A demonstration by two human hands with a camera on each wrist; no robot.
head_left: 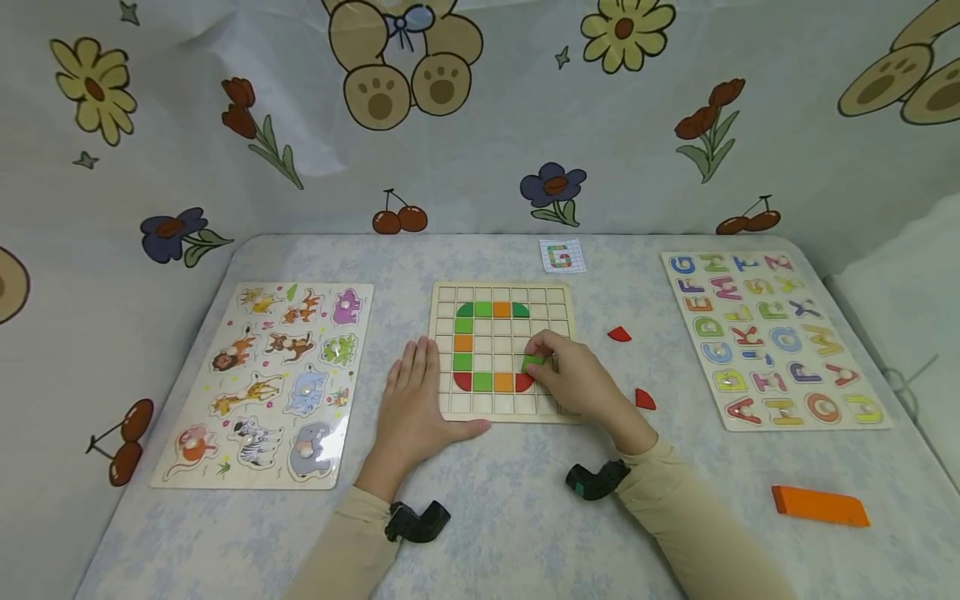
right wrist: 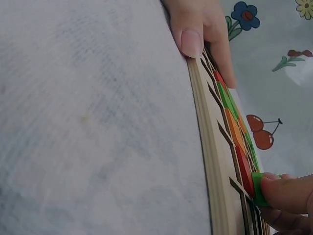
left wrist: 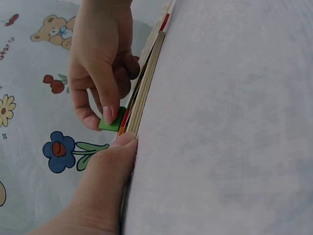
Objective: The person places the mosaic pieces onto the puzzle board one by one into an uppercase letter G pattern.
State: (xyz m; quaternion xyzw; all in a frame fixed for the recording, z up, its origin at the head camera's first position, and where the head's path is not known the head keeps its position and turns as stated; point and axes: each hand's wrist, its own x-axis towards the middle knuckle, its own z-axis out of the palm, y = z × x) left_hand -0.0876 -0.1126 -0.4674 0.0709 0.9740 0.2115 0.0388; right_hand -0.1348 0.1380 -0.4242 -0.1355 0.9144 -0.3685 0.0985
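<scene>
In the head view a wooden grid board [head_left: 501, 408] lies mid-table, with green, orange and red pieces set in its cells along a G-like outline. My right hand [head_left: 577, 375] pinches a green square tile [head_left: 532, 364] between thumb and finger, just above the red corner piece [head_left: 523, 382] at the lower right. The left wrist view shows that green tile [left wrist: 112, 120] tilted at the fingertips. My left hand [head_left: 416, 408] lies with straight fingers along the board's left edge, its thumb at the front edge. Some cells are hidden behind my right hand.
A small pattern card [head_left: 562, 256] lies behind the board. Two red quarter-round pieces, a far one [head_left: 619, 334] and a near one [head_left: 645, 399], lie to its right. An animal puzzle [head_left: 262, 387] is at left, a letter puzzle [head_left: 772, 342] at right, an orange block [head_left: 821, 506] front right.
</scene>
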